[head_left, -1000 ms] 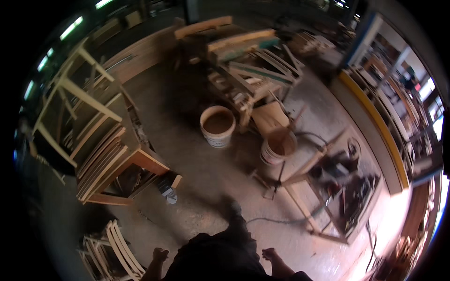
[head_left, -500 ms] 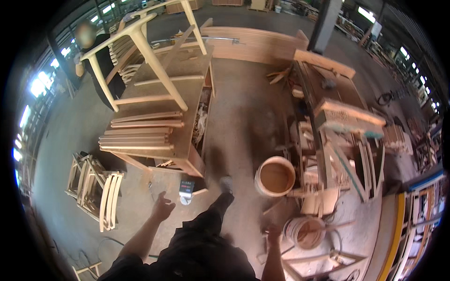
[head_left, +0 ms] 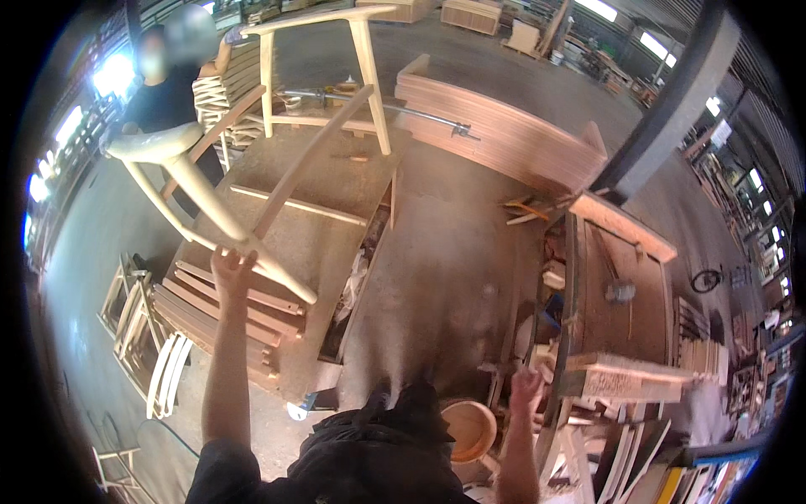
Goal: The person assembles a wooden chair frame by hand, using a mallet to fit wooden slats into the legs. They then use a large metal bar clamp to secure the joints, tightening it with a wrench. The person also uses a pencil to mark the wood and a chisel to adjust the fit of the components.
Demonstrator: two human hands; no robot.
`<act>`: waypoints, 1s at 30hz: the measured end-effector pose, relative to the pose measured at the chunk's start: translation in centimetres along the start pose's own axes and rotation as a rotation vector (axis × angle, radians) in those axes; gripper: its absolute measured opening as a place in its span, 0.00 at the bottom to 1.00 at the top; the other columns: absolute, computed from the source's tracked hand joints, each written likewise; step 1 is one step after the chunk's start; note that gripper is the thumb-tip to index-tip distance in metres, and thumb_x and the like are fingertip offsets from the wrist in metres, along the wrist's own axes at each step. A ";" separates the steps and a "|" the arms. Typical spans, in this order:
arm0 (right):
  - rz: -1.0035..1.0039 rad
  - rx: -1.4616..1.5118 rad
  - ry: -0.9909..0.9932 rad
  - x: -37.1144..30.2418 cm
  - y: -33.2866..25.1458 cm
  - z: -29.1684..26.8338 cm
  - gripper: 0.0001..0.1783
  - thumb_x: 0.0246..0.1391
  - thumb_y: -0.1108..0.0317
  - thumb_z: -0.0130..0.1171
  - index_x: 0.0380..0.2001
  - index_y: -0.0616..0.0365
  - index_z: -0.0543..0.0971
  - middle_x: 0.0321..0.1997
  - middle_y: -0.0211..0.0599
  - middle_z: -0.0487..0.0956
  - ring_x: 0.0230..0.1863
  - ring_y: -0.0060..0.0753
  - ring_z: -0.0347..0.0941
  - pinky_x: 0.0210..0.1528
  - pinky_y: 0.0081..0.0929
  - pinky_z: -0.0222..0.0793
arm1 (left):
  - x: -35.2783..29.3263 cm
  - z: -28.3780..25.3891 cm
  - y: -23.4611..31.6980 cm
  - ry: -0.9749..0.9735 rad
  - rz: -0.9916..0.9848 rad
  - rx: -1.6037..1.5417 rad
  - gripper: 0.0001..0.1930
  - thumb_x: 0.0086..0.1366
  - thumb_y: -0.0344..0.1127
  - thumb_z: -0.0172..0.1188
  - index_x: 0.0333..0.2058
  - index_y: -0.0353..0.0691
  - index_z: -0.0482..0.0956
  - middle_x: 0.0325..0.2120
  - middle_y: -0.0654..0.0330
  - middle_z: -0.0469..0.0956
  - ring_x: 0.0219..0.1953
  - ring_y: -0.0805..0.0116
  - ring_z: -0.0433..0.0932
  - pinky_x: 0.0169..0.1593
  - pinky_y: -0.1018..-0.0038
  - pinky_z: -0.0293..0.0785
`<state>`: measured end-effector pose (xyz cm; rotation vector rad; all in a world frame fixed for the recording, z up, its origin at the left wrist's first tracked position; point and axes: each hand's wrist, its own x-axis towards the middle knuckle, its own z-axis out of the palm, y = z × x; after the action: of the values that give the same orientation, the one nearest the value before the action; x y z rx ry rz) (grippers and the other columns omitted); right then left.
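Observation:
On the left workbench (head_left: 323,193) stands a pale wooden chair frame (head_left: 206,197) with legs, curved top pieces and cross rails. My left hand (head_left: 231,273) is at its near lower rail, fingers closed round the wood by the near leg. Under that hand lie several narrow wooden slats (head_left: 210,315) side by side. Across the bench, a person in dark clothing (head_left: 164,105) has a gloved hand (head_left: 235,35) on the far top piece. My right hand (head_left: 527,391) hangs beside the right workbench, fingers curled and somewhat blurred; nothing shows in it.
A bucket (head_left: 468,431) stands by my feet on the right. A mallet-like tool (head_left: 620,291) lies on the right workbench (head_left: 642,323). Stacked boards (head_left: 504,126) stand beyond the aisle, near a dark post (head_left: 672,101). Curved wooden pieces (head_left: 168,374) sit on the floor at left.
I have come closer to the left workbench. My left hand has gone from empty air up to the chair frame's rail. My right hand has risen from the buckets to beside the right workbench.

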<state>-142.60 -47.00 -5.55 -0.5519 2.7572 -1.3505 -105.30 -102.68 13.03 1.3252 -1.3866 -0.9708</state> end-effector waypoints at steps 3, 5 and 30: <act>0.304 0.672 0.040 16.6 -1.4 -3.1 0.33 0.63 0.67 0.59 0.70 0.49 0.62 0.52 0.36 0.73 0.46 0.34 0.73 0.44 0.31 0.76 | 2.8 0.0 3.3 -0.008 0.078 -0.004 0.33 0.60 0.44 0.75 0.57 0.33 0.70 0.41 0.60 0.78 0.47 0.69 0.75 0.53 0.70 0.72; 0.328 0.961 0.098 28.0 9.0 -5.0 0.36 0.62 0.67 0.62 0.70 0.46 0.60 0.51 0.38 0.74 0.43 0.36 0.74 0.42 0.33 0.76 | 4.3 2.6 2.3 0.054 0.050 0.157 0.27 0.58 0.41 0.76 0.51 0.38 0.73 0.39 0.63 0.75 0.44 0.70 0.74 0.52 0.71 0.70; 1.005 0.292 0.230 57.1 11.0 -7.2 0.27 0.69 0.55 0.54 0.66 0.47 0.62 0.30 0.38 0.76 0.20 0.30 0.69 0.17 0.27 0.67 | 2.4 2.3 -3.0 0.212 -0.175 -0.209 0.21 0.62 0.31 0.71 0.51 0.43 0.73 0.44 0.67 0.75 0.48 0.72 0.73 0.53 0.70 0.70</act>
<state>-200.68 -53.78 -1.88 0.9227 2.2643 -1.4670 -106.70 -105.54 9.85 1.3631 -0.9939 -1.0283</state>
